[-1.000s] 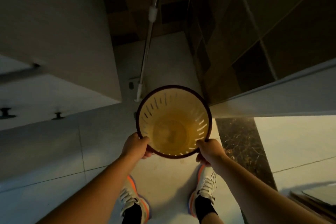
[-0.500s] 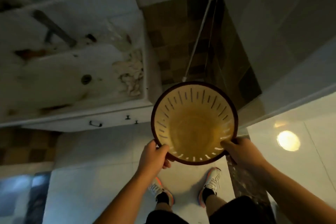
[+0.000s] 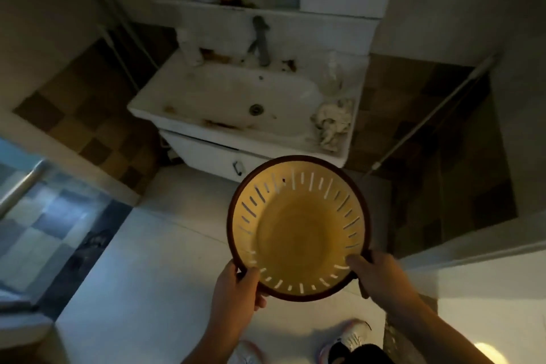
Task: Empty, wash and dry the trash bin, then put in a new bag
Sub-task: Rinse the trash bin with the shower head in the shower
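A: Where's the bin?

B: Round yellow plastic trash bin w/ dark brown rim & slotted wall [image 3: 298, 233] is held up betw. both hands; open mouth faces the camera.

A: Hands?

B: Left hand [image 3: 236, 289] clamped on near-left rim, right hand [image 3: 378, 275] on near-right rim; thumbs inside. Stained white basin sink [image 3: 236, 100] lies beyond the hands; crumpled pale rag [image 3: 334, 121] on its right edge.

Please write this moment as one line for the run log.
stage: carrying to wash | left hand: grips bin rim | right hand: grips rim | bin: empty, no bag | sink: ahead, tap off
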